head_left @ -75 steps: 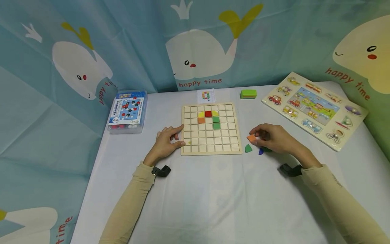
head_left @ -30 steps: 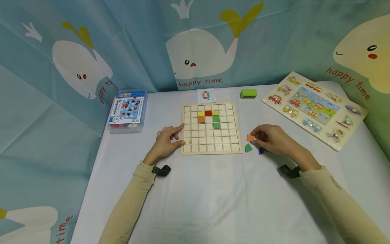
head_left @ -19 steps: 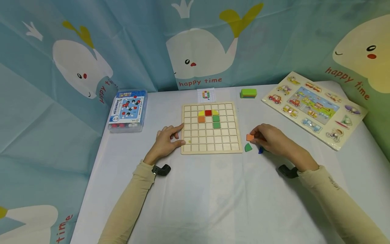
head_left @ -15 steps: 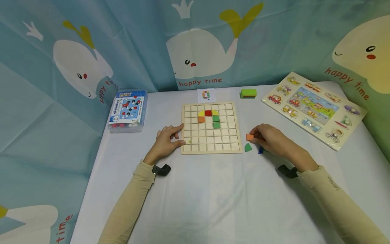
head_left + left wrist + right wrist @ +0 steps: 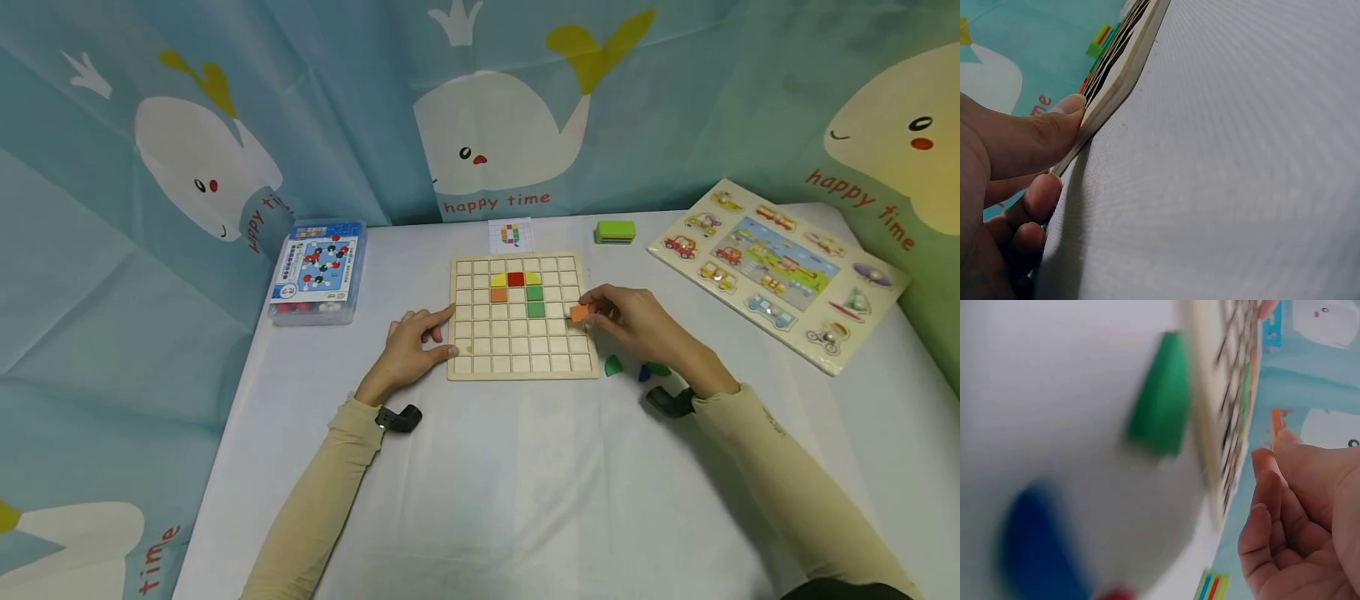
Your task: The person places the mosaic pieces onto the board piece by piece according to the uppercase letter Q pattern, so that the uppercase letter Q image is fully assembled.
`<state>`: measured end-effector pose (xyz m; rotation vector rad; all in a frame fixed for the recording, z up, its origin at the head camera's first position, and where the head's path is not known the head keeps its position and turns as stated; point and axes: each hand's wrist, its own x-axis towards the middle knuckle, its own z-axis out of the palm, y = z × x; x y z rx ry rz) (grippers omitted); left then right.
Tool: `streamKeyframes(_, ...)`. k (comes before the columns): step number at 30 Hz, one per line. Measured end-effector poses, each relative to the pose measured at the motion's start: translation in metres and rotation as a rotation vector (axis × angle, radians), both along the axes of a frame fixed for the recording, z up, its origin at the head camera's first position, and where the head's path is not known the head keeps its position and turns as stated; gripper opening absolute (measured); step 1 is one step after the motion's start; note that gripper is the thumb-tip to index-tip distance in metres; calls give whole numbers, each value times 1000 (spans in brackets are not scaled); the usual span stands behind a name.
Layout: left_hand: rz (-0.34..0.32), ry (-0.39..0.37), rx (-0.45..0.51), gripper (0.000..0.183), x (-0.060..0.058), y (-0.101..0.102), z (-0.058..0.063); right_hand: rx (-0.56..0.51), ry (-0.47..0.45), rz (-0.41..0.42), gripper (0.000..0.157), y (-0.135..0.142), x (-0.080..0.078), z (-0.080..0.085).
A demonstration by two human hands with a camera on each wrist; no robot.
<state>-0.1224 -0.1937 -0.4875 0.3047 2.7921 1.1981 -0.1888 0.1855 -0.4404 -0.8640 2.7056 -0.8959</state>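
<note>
A wooden grid board (image 5: 522, 375) lies on the white cloth. In its upper cells sit a red square (image 5: 515, 279), an orange square (image 5: 498, 295), two yellow rounded-corner pieces and two green squares. My left hand (image 5: 408, 352) rests at the board's left edge, thumb tip on the rim and index fingertip against the side. My right hand (image 5: 633, 321) pinches an orange square tile (image 5: 579, 313) between thumb and fingertips, over the board's right edge. In the right wrist view the tile (image 5: 1275, 425) shows edge-on. Below that hand lie a green quarter-round piece (image 5: 613, 366) and a blue piece (image 5: 645, 372).
Behind the board lies a printed pattern card (image 5: 511, 236). A stack of coloured blocks (image 5: 615, 232) stands to its right. A vehicle picture puzzle (image 5: 780, 275) lies back right, and a clear-sided box (image 5: 318, 271) back left. A whale-print curtain (image 5: 337, 108) hangs behind.
My right hand has carried the orange tile left and away from me, from beside the loose pieces to over the board's right edge. My left hand has stayed at the board.
</note>
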Motion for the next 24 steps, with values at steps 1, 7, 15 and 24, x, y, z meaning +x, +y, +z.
streamKeyframes(1, 0, 0, 0, 73, 0, 0, 0, -16, 2, 0, 23, -5, -1, 1)
streamKeyframes(7, -2, 8, -4, 73, 0, 0, 0, -79, -18, 26, 25, -35, -7, 3)
streamKeyframes(15, -10, 21, -14, 72, 0, 0, 0, -145, -50, 73, 26, -63, -10, -1)
streamKeyframes(24, -7, 19, -7, 71, 0, -1, 1, -138, -36, 113, 24, -83, -18, -7)
